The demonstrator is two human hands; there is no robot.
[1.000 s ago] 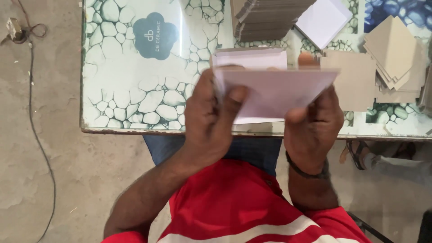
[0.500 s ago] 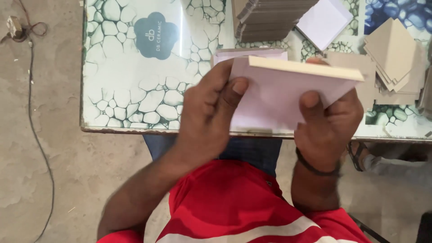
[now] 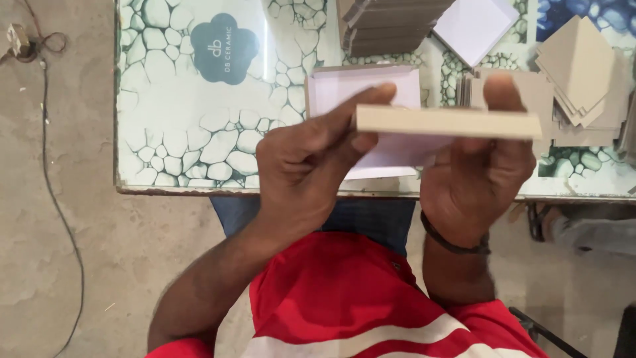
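Note:
Both my hands hold a flat card box piece (image 3: 450,122) up over the table's near edge, tilted so its tan edge faces me and its white inside shows below. My left hand (image 3: 311,166) grips its left end, thumb and fingers reaching along the edge. On the right end sits my right hand (image 3: 474,176), one fingertip over the top; a dark band circles that wrist. Behind the piece, a white-lined open box tray (image 3: 344,86) lies on the table.
The table (image 3: 199,132) has a green-and-white pebble-pattern top with a dark flower-shaped mark (image 3: 223,48). At the back stand a stack of grey boards (image 3: 387,26), a white square sheet (image 3: 476,26) and fanned tan card squares (image 3: 580,66). A cable (image 3: 50,166) trails on the concrete floor at left.
The card piece has tipped up from showing its white face to showing its tan edge, and both hands have shifted right and slightly upward with it.

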